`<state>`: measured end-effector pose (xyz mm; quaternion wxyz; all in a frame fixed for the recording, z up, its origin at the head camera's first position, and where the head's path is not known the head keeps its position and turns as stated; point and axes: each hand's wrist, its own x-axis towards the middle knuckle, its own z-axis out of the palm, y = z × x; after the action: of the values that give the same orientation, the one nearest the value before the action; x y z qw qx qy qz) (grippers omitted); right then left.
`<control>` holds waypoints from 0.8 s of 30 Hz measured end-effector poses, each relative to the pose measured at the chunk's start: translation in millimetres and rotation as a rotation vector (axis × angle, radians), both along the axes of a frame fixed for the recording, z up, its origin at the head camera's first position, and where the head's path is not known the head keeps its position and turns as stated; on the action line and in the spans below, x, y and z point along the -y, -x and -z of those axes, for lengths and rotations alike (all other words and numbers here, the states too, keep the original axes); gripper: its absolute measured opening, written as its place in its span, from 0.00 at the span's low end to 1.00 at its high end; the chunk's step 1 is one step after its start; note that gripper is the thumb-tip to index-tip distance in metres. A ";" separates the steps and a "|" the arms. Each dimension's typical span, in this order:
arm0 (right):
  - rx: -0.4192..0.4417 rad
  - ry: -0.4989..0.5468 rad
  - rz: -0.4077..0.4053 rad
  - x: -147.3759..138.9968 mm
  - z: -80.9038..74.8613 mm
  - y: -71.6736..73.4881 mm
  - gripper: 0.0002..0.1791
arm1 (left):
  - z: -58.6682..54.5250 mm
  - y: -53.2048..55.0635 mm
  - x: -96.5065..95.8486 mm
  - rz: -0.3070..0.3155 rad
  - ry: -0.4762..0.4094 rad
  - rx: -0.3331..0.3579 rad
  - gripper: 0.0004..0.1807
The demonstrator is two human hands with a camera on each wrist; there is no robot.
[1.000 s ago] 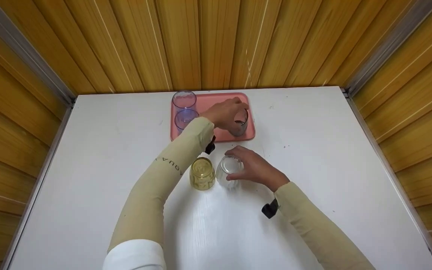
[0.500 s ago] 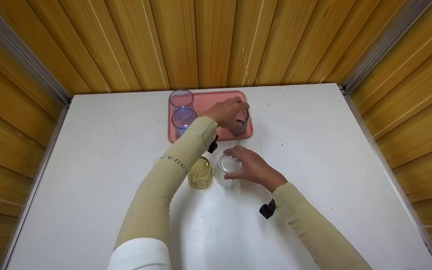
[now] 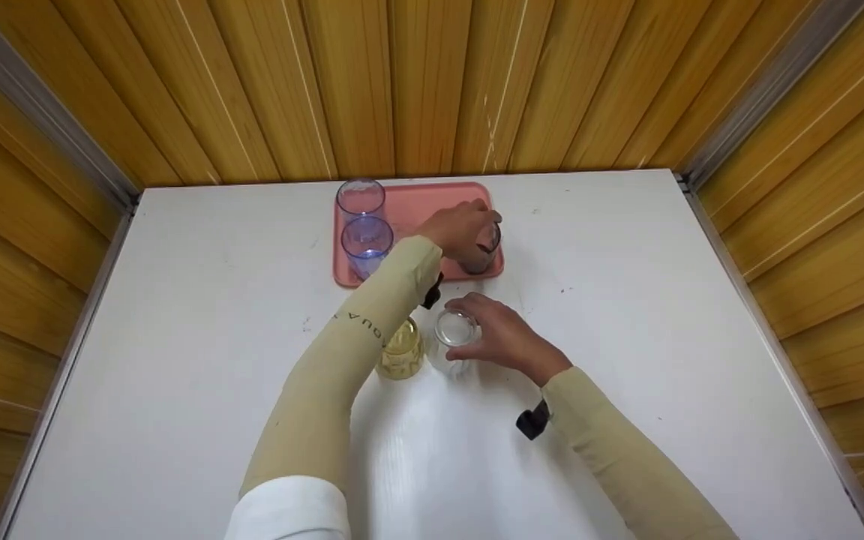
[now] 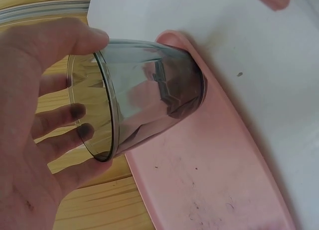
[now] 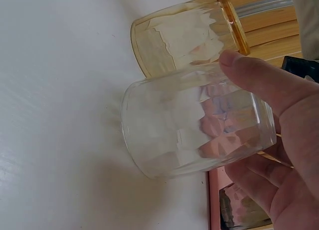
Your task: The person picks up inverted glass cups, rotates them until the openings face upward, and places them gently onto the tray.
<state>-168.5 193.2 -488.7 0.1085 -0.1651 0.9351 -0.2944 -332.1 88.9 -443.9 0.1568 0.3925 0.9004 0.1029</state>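
Observation:
My left hand (image 3: pixel 458 229) grips a smoky grey drinking glass (image 4: pixel 154 95) near its rim, thumb on one side and fingers on the other. That glass stands upright at the right front corner of a pink tray (image 3: pixel 432 196). Closer to me, my right hand (image 3: pixel 503 334) holds a clear glass (image 5: pixel 179 125) around its base end; it stands upside down on the white table. Beside it on the left is an upturned yellow glass (image 5: pixel 184 38), partly covered by my left sleeve in the head view.
Two bluish-purple glasses, one behind (image 3: pixel 361 199) and one in front (image 3: pixel 366 240), stand upright along the tray's left side. The white table (image 3: pixel 199 337) reaches back to a wood-panelled wall (image 3: pixel 432 90), with similar panels on both sides.
The left forearm has shifted slightly right and now covers more of the yellow glass. Both hands keep their hold on the same glasses, and the head view has moved slightly.

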 end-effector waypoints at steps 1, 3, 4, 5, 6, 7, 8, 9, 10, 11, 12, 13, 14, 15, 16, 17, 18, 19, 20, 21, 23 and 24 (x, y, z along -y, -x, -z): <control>-0.001 0.005 0.002 0.2 -0.1 -0.2 0.40 | 0.7 0.2 -0.7 -0.001 0.000 -0.002 0.38; 0.005 0.012 0.008 0.7 -0.3 -0.5 0.40 | 1.6 0.9 -1.9 -0.002 -0.002 0.000 0.38; 0.008 0.014 0.010 0.9 -0.4 -0.5 0.40 | 2.0 1.3 -2.4 -0.002 -0.004 0.003 0.38; 0.011 0.016 0.013 1.0 -0.4 -0.5 0.40 | 2.2 1.7 -2.9 -0.003 -0.008 0.008 0.38; 0.015 0.018 0.016 1.0 -0.4 -0.4 0.40 | 2.2 2.1 -3.2 -0.004 -0.008 0.012 0.38; 0.020 0.019 0.017 1.1 -0.2 -0.4 0.40 | 2.3 2.6 -3.6 -0.004 -0.007 0.014 0.37; 0.026 0.018 0.019 1.2 0.0 -0.4 0.40 | 2.3 2.9 -3.7 -0.004 -0.009 0.018 0.37; 0.027 0.016 0.020 1.1 0.4 -0.3 0.40 | 2.3 3.2 -3.8 -0.004 -0.010 0.022 0.37; 0.028 0.017 0.021 1.1 0.7 -0.2 0.40 | 2.3 3.4 -3.9 -0.005 -0.011 0.028 0.37; 0.027 0.018 0.021 1.0 1.0 -0.2 0.40 | 2.2 3.5 -3.7 -0.006 -0.009 0.033 0.36; 0.025 0.020 0.020 0.8 1.3 -0.2 0.40 | 2.2 3.6 -3.5 -0.005 -0.008 0.036 0.36; 0.023 0.021 0.020 0.6 1.7 -0.2 0.40 | 2.3 3.6 -3.2 -0.005 -0.007 0.040 0.36; 0.020 0.021 0.019 0.4 1.9 -0.3 0.40 | 2.0 3.4 -2.6 -0.006 -0.006 0.045 0.36; 0.015 0.022 0.017 0.0 2.2 -0.3 0.40 | 1.8 3.3 -2.0 -0.004 -0.004 0.048 0.36; 0.013 0.025 0.015 0.1 2.2 -0.5 0.40 | 1.3 2.8 -0.5 -0.006 -0.005 0.050 0.36; 0.010 0.024 0.012 0.2 2.3 -0.6 0.40 | 0.5 2.3 1.0 -0.008 -0.009 0.051 0.36; 0.009 0.023 0.011 0.1 2.3 -0.8 0.40 | -0.4 1.7 2.6 -0.005 -0.014 0.048 0.36; 0.009 0.025 0.011 0.2 2.1 -0.9 0.41 | -1.4 1.1 4.1 0.001 -0.019 0.043 0.35; 0.010 0.025 0.012 0.1 2.2 -0.9 0.41 | -2.4 0.6 5.6 0.006 -0.025 0.035 0.33; 0.010 0.025 0.013 0.1 2.3 -0.8 0.41 | -3.2 0.0 7.1 0.012 -0.030 0.027 0.32; 0.009 0.028 0.015 -0.3 2.4 -0.6 0.41 | -6.0 -1.8 10.6 0.026 -0.041 0.011 0.30; 0.008 0.031 0.013 -0.6 2.2 -0.4 0.41 | -7.3 -2.6 12.4 0.032 -0.044 0.003 0.29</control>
<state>-168.1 193.7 -491.0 0.1077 -0.1596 0.9309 -0.3103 -329.6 76.6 -436.6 0.1509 0.4099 0.8914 0.1209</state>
